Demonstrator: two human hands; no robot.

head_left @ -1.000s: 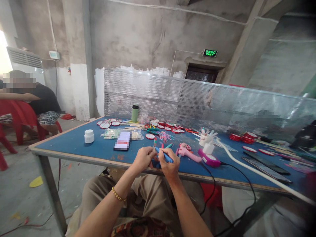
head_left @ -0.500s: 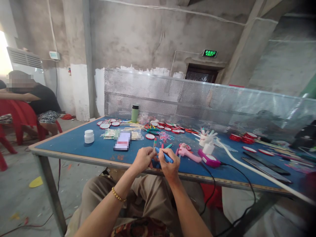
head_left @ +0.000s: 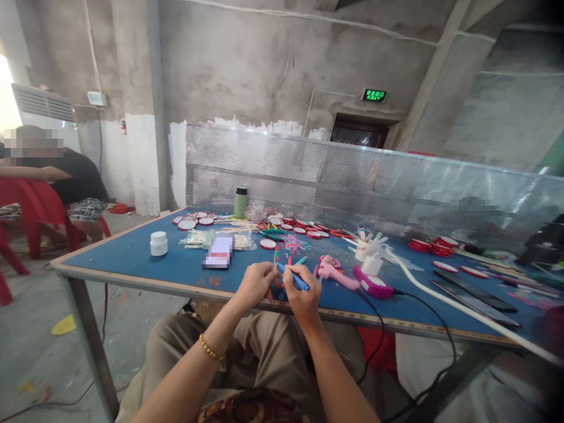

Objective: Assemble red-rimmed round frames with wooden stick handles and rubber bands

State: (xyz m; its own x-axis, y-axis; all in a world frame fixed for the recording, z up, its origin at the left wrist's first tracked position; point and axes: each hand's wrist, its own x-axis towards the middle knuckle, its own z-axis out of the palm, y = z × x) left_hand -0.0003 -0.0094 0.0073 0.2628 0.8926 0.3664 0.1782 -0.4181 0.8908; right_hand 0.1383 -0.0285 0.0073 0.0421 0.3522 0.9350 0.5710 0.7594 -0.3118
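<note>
Close together at the table's front edge, both my hands are closed. My left hand [head_left: 258,283] pinches a thin stick [head_left: 276,255] with red and green at its upper end; the lower part is hidden by the fingers. In my right hand [head_left: 304,290] is a blue marker pen [head_left: 300,283], its tip end pointing at the stick in my left fingers. Whether the tip touches the stick, I cannot tell. Just beyond the hands lie a green pen [head_left: 301,260] and a red-rimmed round piece [head_left: 268,244].
On the blue table [head_left: 176,273] are a phone [head_left: 220,251], a white jar [head_left: 159,243], a green bottle [head_left: 240,202], a pink glue gun [head_left: 335,273], a purple device [head_left: 373,283] with a cable and a white cup [head_left: 363,250]. A person [head_left: 70,176] sits far left.
My hands have hardly moved; the pen and stick keep nearly the same place. The seated person at the left has shifted the head slightly.
</note>
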